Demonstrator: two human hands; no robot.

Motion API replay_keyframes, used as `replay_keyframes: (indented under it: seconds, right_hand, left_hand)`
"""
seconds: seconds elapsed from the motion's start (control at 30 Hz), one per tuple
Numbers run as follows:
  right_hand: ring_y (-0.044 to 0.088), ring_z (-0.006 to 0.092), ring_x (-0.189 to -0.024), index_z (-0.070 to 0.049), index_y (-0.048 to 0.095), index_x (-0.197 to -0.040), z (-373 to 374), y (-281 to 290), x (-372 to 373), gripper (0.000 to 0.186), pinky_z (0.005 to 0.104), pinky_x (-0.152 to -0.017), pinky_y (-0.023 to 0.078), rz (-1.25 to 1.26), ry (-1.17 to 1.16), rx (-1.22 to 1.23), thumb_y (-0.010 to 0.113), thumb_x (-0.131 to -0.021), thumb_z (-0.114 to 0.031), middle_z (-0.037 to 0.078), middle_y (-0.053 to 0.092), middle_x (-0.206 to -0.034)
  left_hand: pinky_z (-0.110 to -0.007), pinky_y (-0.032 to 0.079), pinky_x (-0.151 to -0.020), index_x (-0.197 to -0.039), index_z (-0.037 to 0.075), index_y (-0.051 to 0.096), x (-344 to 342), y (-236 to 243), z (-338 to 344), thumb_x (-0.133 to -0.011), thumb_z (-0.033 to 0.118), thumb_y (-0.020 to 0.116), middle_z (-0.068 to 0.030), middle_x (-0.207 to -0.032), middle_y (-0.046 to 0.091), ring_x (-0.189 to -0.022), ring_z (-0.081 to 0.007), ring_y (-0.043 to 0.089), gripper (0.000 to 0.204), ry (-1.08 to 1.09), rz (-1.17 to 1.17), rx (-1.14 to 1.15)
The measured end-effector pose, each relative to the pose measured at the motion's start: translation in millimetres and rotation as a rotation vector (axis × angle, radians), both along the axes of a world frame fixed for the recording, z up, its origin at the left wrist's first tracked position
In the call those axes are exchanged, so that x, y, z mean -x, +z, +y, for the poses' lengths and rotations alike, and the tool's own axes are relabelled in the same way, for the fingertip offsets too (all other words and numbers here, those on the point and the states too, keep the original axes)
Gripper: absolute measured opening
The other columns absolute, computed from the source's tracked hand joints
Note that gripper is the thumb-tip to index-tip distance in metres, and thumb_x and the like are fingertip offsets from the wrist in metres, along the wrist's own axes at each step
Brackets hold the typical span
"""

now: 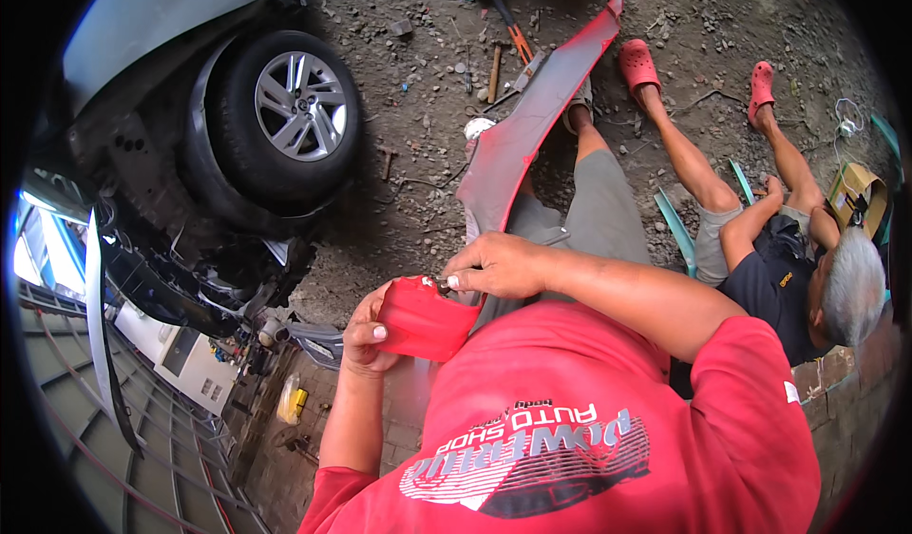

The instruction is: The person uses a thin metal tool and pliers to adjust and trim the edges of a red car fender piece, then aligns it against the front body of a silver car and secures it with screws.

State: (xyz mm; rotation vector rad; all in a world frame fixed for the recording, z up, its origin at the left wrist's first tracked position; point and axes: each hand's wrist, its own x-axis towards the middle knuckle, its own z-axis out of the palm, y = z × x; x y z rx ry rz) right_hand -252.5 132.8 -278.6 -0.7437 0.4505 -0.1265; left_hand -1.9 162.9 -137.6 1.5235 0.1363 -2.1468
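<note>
"One red piece (427, 323), I see—where exactly?"

"Between left hand (369, 333) and right hand (499, 264). The left one grips its left side, thumb on the face."

"And the right?"

"Pinching a small dark bit (444, 288) at the upper edge. What it is, I can't tell."

"That long grey panel with red edges (534, 116)?"

"Just beyond the right hand, slanting away—whether it joins the red piece, I can't tell."

"Farther out?"

"Well beyond both hands, a hammer (507, 23) on the dirt; up and left of the left hand, a car wheel (302, 106). Right of the right hand, another person (768, 282) sits, in red clogs (638, 65)."
</note>
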Motion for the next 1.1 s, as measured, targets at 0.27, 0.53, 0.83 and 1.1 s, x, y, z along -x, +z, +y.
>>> replay_keyframes:
  seconds: [0.27,0.53,0.83,1.1]
  right_hand:
    - [0.076,0.0286,-0.103,-0.004,0.077,-0.127,-4.2,5.1,1.1,0.035,0.0414,-0.095,0.057,0.005,0.062,0.07,0.064,-0.107,-0.03,0.019,0.08,-0.112]
    - [0.075,0.0221,-0.089,-0.005,0.078,-0.128,3.9,0.4,-7.8,0.034,0.0387,-0.086,0.06,-0.063,-0.077,0.014,0.064,-0.107,-0.029,0.014,0.082,-0.104]
    - [0.064,0.0134,-0.076,-0.003,0.08,-0.122,8.0,-20.1,-21.7,0.037,0.034,-0.071,0.056,-0.195,-0.012,-0.292,0.067,-0.108,-0.035,0.001,0.073,-0.087]
    - [0.063,0.0119,-0.079,-0.004,0.081,-0.121,-9.0,-12.8,-10.2,0.037,0.0343,-0.072,0.054,-0.104,0.077,-0.07,0.068,-0.107,-0.036,0.0,0.073,-0.087]
  left_hand:
    - [-0.046,0.051,-0.117,-0.146,-0.014,0.05,-1.5,-0.5,2.1,-0.068,0.02,0.076,-0.0224,-0.136,0.069,-0.123,-0.0325,0.07,0.089,0.003,-0.007,-0.009]
    - [-0.046,0.05,-0.118,-0.146,-0.014,0.051,-0.5,2.1,0.0,-0.069,0.02,0.075,-0.0229,-0.136,0.068,-0.123,-0.0331,0.07,0.087,0.023,-0.016,-0.021]
    - [-0.045,0.051,-0.117,-0.145,-0.012,0.052,1.3,3.6,4.0,-0.071,0.02,0.076,-0.0222,-0.135,0.069,-0.122,-0.033,0.071,0.084,0.033,-0.021,-0.009]
    - [-0.045,0.051,-0.116,-0.145,-0.012,0.051,2.8,2.8,13.8,-0.072,0.019,0.076,-0.0221,-0.134,0.069,-0.121,-0.0329,0.071,0.084,0.039,-0.027,0.007]
